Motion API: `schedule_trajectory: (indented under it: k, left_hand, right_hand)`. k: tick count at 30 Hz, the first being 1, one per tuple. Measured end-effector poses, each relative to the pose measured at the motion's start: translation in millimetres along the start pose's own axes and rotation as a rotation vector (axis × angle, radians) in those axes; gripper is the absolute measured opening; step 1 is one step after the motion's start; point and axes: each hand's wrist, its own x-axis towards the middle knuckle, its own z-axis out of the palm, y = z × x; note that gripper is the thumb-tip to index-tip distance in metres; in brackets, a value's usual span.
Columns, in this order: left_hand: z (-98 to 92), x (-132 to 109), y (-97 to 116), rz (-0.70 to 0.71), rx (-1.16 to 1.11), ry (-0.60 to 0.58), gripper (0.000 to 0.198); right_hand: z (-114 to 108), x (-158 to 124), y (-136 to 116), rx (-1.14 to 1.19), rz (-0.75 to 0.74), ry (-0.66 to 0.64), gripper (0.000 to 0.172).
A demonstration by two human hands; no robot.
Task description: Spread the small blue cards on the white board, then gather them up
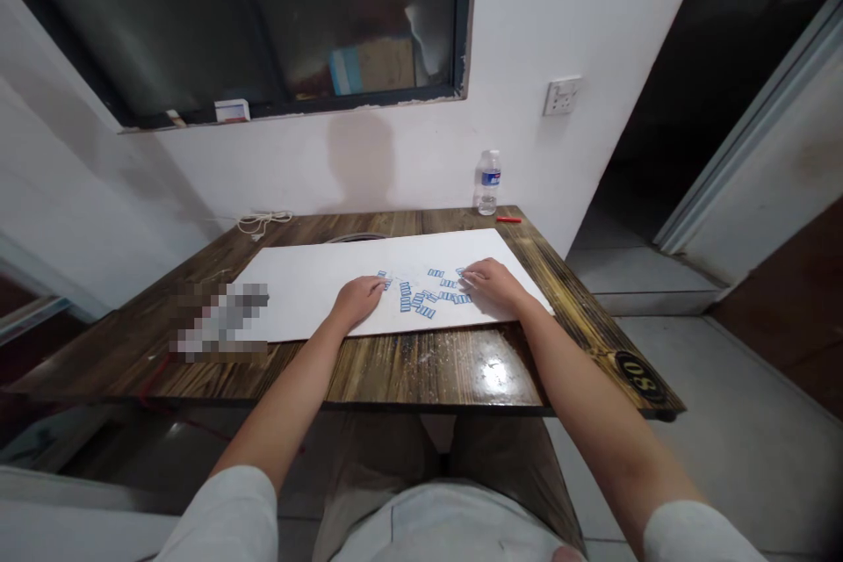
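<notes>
Centrally, we see both bare hands lowered onto a smooth white board (303, 290), with the forearms reaching forward from short pale sleeves and converging slightly. The left hand (359, 302) rests toward the board's middle, back uppermost, its fingers bent inward beside a few small blue-edged pieces (405, 297); we cannot tell whether they grasp one. The right hand (493, 285) arches over the right part of the same scatter, wrist bent inward and fingers pointing down and leftward; here too, we cannot tell whether anything is gripped. Between the hands, we note most of the pieces, flat and roughly rectangular with pale areas inside their outlines, lying at varied angles in a loose cluster, some touching or overlapping.

Beneath the board, we observe a wooden surface (408, 369) with bold dark and light grain, its glossy finish sprinkled with fine specks along the near edge. A dark round emblem (637, 375) marks its near right corner. Along the far edge we find a coiled pale cable (263, 219), an upright clear plastic bottle (488, 184) and a slim red pen-like object (509, 219).
</notes>
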Motion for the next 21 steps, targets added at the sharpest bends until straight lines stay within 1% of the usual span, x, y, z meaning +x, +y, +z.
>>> schedule_trajectory:
  k: [3, 5, 8, 10, 13, 15, 19, 21]
  left_hand:
    - [3.0, 0, -1, -0.01, 0.007, 0.02, 0.043]
    - [4.9, 1, -2, 0.015, 0.034, -0.016, 0.044]
    - [4.7, 0, -3, 0.079, 0.062, -0.093, 0.045]
    - [2.7, -1, -1, 0.103, 0.068, -0.094, 0.044]
    - [0.5, -2, 4, 0.11, 0.046, -0.064, 0.041]
    - [0.5, -2, 7, 0.099, 0.011, -0.019, 0.038]
    - [1.2, -2, 11, 0.09, -0.046, 0.091, 0.034]
    - [-0.1, -2, 13, 0.102, -0.062, 0.12, 0.032]
  right_hand:
    - [6, 2, 7, -0.018, -0.005, 0.038, 0.035]
    - [9, 3, 11, -0.077, 0.016, 0.007, 0.038]
    - [13, 3, 13, -0.131, 0.009, -0.063, 0.04]
    - [13, 2, 13, -0.124, 0.007, -0.069, 0.04]
    - [11, 3, 13, -0.07, 0.019, -0.032, 0.036]
    - [8, 3, 12, -0.011, -0.008, -0.025, 0.03]
    - [0, 2, 9, 0.086, -0.121, -0.095, 0.023]
    - [-4, 0, 7, 0.078, -0.133, -0.133, 0.023]
